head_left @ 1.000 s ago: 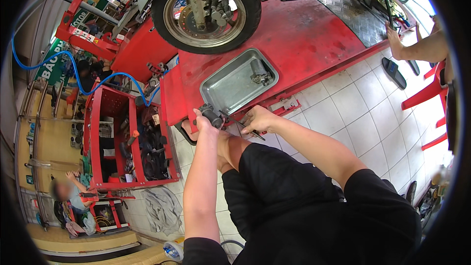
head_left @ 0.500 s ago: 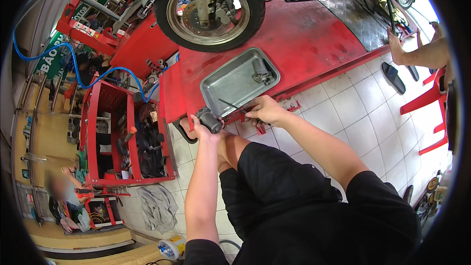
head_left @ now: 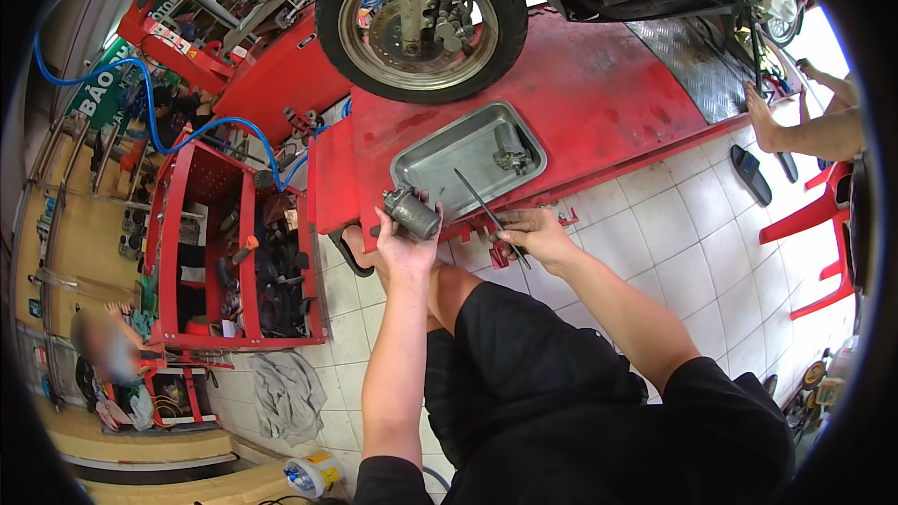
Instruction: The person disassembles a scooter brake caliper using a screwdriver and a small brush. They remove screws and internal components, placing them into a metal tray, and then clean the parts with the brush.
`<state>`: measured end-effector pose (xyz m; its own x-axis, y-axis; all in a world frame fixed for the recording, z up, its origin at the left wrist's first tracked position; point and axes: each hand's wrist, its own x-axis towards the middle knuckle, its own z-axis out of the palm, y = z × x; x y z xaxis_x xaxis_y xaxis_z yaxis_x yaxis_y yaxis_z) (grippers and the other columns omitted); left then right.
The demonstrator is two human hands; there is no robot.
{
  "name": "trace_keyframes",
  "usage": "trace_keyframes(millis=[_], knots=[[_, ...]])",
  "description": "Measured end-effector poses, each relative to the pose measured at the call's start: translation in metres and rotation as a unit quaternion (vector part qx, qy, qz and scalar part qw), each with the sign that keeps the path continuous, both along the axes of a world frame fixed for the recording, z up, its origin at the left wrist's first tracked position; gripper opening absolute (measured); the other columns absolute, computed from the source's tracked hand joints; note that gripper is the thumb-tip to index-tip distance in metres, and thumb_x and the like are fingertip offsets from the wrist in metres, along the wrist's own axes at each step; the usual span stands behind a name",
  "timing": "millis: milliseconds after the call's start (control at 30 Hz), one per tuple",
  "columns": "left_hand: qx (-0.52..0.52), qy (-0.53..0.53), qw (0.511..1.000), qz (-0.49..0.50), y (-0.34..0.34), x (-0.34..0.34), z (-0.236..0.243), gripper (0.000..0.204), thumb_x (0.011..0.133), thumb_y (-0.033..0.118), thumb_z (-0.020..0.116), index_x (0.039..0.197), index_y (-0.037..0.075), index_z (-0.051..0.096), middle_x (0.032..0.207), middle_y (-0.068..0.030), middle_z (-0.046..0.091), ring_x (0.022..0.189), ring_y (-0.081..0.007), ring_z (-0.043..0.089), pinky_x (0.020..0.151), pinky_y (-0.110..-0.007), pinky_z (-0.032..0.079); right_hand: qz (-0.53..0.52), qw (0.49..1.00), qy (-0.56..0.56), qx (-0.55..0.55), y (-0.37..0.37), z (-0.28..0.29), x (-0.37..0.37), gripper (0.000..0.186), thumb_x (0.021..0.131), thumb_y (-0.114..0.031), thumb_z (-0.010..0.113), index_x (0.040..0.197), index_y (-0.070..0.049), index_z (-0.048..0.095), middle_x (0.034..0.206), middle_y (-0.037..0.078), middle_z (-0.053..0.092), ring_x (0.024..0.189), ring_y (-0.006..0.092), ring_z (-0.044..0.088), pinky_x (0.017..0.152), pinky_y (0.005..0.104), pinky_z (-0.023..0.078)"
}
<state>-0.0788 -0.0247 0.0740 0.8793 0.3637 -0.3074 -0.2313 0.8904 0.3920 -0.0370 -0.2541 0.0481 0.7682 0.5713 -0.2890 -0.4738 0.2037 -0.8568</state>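
A dark grey metal cylinder (head_left: 414, 213), which looks like a small starter motor, rests in my left hand (head_left: 404, 251), the fingers wrapped round it. Between the fingers of my right hand (head_left: 543, 238) is a thin dark metal rod (head_left: 479, 196). Its far end slants up over the tray, apart from the motor. A shallow metal tray (head_left: 408, 168) lies just beyond both hands on the red lift table (head_left: 599, 84). Inside the tray, toward its right end, sits a second cylindrical metal part (head_left: 511, 151), with a small dark bit near the middle.
A motorcycle's front wheel (head_left: 421, 75) stands on the table behind the tray. To the left is a red tool cart (head_left: 168, 252), with a blue hose (head_left: 150, 117) above it. Another person's bare leg (head_left: 814, 131) and a red stool (head_left: 809, 215) are at the right.
The motor has turned in my left hand, its end cap now upper left. The rod has moved away from it and tilted steeper. The whole view has shifted slightly.
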Motion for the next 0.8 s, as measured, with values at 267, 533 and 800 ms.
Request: trace_keyframes(millis=[267,533,800], knots=[[-0.065,-0.057,0.995,-0.041,0.001,-0.002,-0.019,0.061,0.085,0.049,0.067,0.122,0.002,0.053,0.112,-0.0189,0.060,0.103,-0.0337,0.056,0.094,-0.046,0.046,-0.021,1.000,0.011,0.016,0.003,0.000,-0.004,0.043,0.089,0.005,0.060,0.128,0.015,0.046,0.101,0.021,0.067,0.063,0.0178,0.062,0.053,0.0297,0.052],[-0.048,-0.076,0.996,-0.025,-0.008,0.005,-0.025,0.072,0.085,0.053,0.065,0.130,-0.001,0.048,0.128,-0.0155,0.055,0.115,-0.0355,0.053,0.107,-0.050,0.036,-0.032,0.999,0.012,0.002,0.008,-0.005,-0.005,0.041,0.090,0.003,0.060,0.127,0.014,0.048,0.103,0.020,0.067,0.064,0.0164,0.061,0.052,0.0293,0.051],[-0.057,-0.017,0.998,0.009,-0.006,0.025,-0.033,0.069,0.077,0.056,0.074,0.113,0.001,0.054,0.106,-0.0131,0.061,0.103,-0.0307,0.057,0.094,-0.048,0.048,-0.029,0.998,-0.047,0.036,0.006,0.003,-0.025,0.037,0.090,0.003,0.059,0.126,0.009,0.053,0.096,0.013,0.069,0.063,0.0130,0.059,0.052,0.0262,0.050]])
